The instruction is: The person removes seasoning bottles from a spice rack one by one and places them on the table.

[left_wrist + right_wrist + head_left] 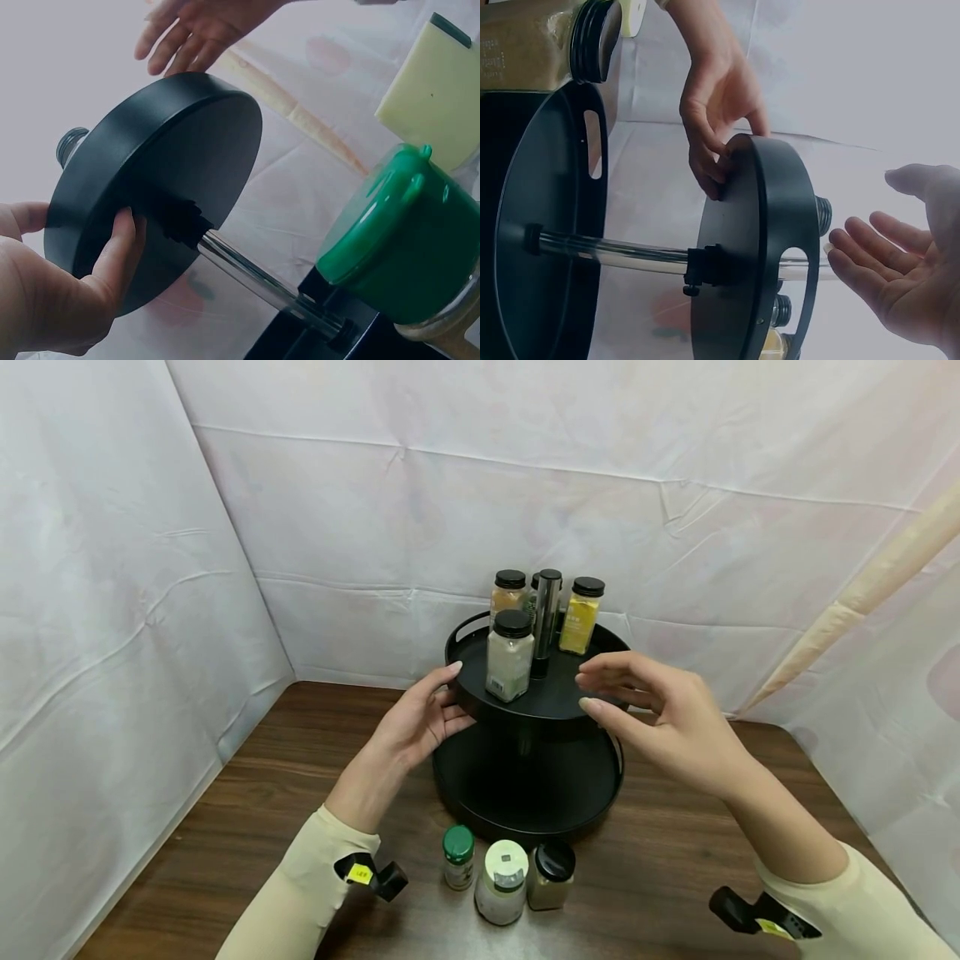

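Observation:
My left hand [405, 731] grips the left edge of the upper tray [558, 700] of a black two-tier rack, thumb at the rim and fingers underneath. In the left wrist view the tray's underside [202, 150] joins a shiny metal post [251, 266]. To the right, my right hand [667, 710] hovers beside the tray, holding nothing, its fingers loosely bent and parted from the thumb. On the upper tray, a jar of pale powder [508, 668] stands in front, a yellow-labelled jar [579, 622] at the back right, and an orange-toned jar [507, 596] behind; another jar is partly hidden behind the post.
The lower tray [487, 785] sits on the brown wooden table [285, 793]. Before it stand a green-capped bottle [458, 852], a jar with a pale yellow-green lid [502, 881] and a black-lidded square jar [551, 877]. White cloth [450, 518] hangs behind.

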Demonstrator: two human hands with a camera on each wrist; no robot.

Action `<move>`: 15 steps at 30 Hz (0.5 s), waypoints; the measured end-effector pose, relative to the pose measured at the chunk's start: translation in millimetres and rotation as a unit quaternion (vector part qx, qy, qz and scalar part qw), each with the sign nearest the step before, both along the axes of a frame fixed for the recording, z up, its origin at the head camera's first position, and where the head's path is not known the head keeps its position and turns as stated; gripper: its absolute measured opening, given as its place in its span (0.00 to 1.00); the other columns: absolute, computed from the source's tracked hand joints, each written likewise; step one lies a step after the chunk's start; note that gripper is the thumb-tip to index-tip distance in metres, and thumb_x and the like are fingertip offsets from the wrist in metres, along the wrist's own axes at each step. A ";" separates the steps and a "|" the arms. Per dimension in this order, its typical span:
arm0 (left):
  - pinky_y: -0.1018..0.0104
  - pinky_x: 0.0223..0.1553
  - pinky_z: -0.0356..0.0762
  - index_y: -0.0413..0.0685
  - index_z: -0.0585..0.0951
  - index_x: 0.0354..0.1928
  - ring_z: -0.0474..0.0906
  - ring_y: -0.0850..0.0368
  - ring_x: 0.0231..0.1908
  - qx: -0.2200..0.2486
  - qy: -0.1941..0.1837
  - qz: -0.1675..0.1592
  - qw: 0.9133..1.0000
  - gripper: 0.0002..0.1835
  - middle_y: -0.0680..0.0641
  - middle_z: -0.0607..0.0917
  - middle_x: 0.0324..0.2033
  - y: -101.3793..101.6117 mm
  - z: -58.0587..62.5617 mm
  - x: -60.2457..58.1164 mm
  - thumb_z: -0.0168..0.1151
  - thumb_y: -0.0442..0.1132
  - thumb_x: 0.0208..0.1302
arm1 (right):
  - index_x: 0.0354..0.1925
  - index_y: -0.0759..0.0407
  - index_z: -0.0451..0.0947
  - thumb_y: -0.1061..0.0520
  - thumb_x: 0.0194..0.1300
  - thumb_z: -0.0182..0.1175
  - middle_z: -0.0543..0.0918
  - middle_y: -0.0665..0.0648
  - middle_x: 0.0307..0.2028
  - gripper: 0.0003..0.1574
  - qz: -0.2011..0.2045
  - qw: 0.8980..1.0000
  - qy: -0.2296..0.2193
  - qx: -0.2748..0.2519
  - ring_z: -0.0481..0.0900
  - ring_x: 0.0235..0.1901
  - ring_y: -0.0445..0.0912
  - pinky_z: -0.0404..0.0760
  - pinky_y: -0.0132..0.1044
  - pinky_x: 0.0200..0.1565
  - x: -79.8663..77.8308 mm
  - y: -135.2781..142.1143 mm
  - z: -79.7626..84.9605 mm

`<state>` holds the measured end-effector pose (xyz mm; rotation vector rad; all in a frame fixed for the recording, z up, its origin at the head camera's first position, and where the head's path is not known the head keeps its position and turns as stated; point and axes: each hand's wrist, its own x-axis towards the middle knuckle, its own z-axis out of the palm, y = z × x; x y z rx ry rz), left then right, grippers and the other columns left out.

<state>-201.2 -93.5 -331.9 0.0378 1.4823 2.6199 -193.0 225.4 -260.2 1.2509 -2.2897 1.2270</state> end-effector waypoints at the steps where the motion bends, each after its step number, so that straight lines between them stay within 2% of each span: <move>1: 0.62 0.46 0.86 0.41 0.71 0.59 0.85 0.56 0.37 0.000 0.000 0.000 1.000 0.17 0.47 0.83 0.41 0.0 0.1 0.0 0.54 0.47 0.81 | 0.61 0.51 0.81 0.62 0.72 0.69 0.86 0.46 0.55 0.21 0.000 1.000 -0.002 0.000 0.87 0.54 0.46 0.84 0.33 0.55 -1.5 -0.6 -0.4; 7: 0.62 0.46 0.86 0.42 0.71 0.59 0.85 0.56 0.38 -0.002 0.001 -0.001 1.000 0.17 0.47 0.83 0.41 -0.1 0.0 0.4 0.55 0.47 0.81 | 0.61 0.51 0.80 0.60 0.73 0.69 0.87 0.52 0.56 0.21 -0.005 1.000 -0.011 0.003 0.87 0.54 0.45 0.84 0.36 0.55 -8.4 -5.6 -2.4; 15: 0.62 0.47 0.86 0.41 0.71 0.59 0.85 0.56 0.38 -0.001 0.003 -0.002 1.000 0.17 0.46 0.83 0.41 0.0 -0.3 0.3 0.55 0.47 0.81 | 0.62 0.49 0.80 0.55 0.75 0.68 0.86 0.50 0.57 0.20 -0.003 0.999 -0.035 0.024 0.86 0.54 0.40 0.84 0.32 0.54 -15.9 -12.7 -2.8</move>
